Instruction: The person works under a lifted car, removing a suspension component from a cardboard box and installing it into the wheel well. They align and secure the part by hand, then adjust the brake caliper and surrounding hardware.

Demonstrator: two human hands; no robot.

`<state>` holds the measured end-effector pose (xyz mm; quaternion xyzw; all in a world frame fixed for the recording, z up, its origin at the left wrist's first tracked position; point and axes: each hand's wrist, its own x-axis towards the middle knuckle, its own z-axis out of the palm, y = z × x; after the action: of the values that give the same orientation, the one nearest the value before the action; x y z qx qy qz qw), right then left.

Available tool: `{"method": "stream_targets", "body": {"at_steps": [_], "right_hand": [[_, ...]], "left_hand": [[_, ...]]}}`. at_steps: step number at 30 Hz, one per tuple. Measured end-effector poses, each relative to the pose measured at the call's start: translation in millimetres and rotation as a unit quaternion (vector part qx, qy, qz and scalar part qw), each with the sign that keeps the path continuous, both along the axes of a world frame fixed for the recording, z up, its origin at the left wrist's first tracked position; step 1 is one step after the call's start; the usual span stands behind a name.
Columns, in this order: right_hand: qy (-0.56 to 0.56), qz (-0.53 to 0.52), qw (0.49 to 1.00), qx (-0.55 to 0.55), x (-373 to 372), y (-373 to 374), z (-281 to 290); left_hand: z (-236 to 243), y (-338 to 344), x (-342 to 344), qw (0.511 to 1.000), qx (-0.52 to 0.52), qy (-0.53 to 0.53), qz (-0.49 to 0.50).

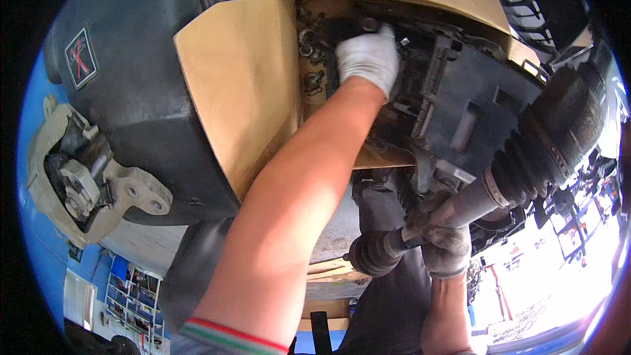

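Note:
My left hand (368,59), in a white glove, reaches into an open cardboard box (230,85). Its fingers curl at a dark part near the box's far side; what they hold is unclear. Small metal pieces (312,82) lie left of it, and a black slotted panel (480,125) is to its right. My right hand (445,250), in a grimy glove, grips a drive shaft (463,207) with ribbed rubber boots, which slants from lower middle to upper right in front of the panel.
A large black moulded piece (131,46) stands left of the box, with a metal mounting bracket (131,190) at its lower left. A black grille-like part (516,3) is at top right. My legs show below, white shelving (131,299) at lower left, and a brightly lit area at right.

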<state>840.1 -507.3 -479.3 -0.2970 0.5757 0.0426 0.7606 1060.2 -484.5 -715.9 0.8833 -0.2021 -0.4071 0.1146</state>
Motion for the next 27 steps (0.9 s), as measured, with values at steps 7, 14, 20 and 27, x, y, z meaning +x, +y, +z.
{"method": "stream_targets", "body": {"at_steps": [7, 14, 20, 27], "right_hand": [[-0.015, 0.014, 1.0, -0.01, 5, -1, -1], [-0.045, 0.017, 0.999, -0.023, 7, 2, -2], [-0.053, -0.005, 0.998, -0.026, 18, 3, -3], [-0.039, -0.007, 0.999, -0.01, 28, 8, -7]], "left_hand": [[33, 54, 6, 0.998, 0.049, 0.02, -0.017], [41, 58, -18, 0.997, 0.041, 0.055, 0.036], [69, 81, -40, 0.987, 0.03, 0.085, 0.13], [65, 96, -30, 0.982, 0.024, 0.134, 0.127]]}}
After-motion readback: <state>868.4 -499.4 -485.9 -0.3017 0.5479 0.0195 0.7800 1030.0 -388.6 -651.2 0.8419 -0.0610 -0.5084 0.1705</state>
